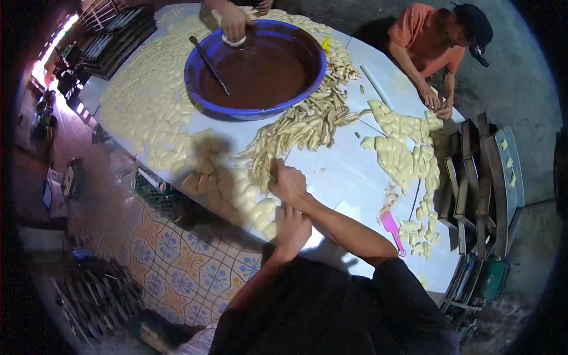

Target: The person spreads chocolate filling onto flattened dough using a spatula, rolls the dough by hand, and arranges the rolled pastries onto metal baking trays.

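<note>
My right hand point(289, 184) reaches across the left one to the near end of a heap of brown-and-cream strips point(307, 127). Its fingers look curled in at the strips, and what they hold is hidden. Close to the table edge, below that wrist, my left hand point(293, 229) is bent with its fingers drawn together; anything in them is out of sight. Pale yellow dough pieces point(263, 213) lie right beside it. Beyond the strips stands a blue basin point(260, 111) of brown liquid, a dark long-handled utensil point(208, 64) leaning in it.
Dough pieces point(154, 89) cover the table's left side; more dough point(397, 160) lies right. A pink spatula point(391, 231) and a white rod point(377, 87) rest on the white tabletop point(331, 183). Another person's hand point(235, 23) is over the basin's rim. A person in orange point(423, 35) works far right, near stacked trays point(473, 171).
</note>
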The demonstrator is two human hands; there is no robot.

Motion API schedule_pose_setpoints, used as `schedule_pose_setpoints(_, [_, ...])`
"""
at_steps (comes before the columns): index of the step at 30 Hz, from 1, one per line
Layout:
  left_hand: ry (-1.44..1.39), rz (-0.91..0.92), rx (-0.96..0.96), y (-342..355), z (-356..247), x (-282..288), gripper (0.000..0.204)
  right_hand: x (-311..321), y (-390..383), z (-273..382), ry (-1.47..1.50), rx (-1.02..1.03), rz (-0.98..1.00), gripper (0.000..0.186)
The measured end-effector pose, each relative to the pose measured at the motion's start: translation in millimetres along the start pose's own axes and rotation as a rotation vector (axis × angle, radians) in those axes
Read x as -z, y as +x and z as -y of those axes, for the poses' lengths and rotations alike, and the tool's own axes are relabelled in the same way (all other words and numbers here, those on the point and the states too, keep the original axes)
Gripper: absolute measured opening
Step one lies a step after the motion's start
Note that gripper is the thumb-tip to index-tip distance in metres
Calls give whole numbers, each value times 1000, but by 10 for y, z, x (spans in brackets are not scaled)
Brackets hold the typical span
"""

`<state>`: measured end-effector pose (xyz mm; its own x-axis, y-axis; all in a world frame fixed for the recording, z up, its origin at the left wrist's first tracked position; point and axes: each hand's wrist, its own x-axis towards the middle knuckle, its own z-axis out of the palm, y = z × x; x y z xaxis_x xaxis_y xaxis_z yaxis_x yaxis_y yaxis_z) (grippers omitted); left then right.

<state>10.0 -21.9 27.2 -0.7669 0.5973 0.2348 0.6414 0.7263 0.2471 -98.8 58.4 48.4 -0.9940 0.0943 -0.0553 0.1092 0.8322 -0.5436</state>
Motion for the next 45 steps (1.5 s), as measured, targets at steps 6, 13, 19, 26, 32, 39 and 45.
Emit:
schedule_pose_setpoints(6, [-38, 69, 39, 29, -2, 19, 29, 33, -64, -116, 28, 132, -103, 23])
schedule_pose_setpoints(13, [46, 251, 18, -32, -106, 41, 24, -11, -55, 59, -110, -22, 14, 32])
schedule_pose_setpoints(19, [0, -40, 56, 45, -37, 38, 38, 763, -323, -320, 419, -7, 42, 25])
schedule_pose_setpoints(26, [-270, -82, -166, 362, -213, 365, 38, 1097, -1708, -1364, 664, -285, -139, 13])
schedule_pose_setpoints(32, [-507, 76, -271, 470, -346, -307, 18, 744, -2007, -1457, 86, 14, -506, 12])
schedule_pose_setpoints(39, [-506, 103, -244, 447, -459, -339, 11, 660, -2097, -1575, 151, 49, -319, 19])
schedule_pose_setpoints(45, [-509, 89, -275, 195, -407, -206, 20, 541, -2341, -1497, 227, 70, -377, 16])
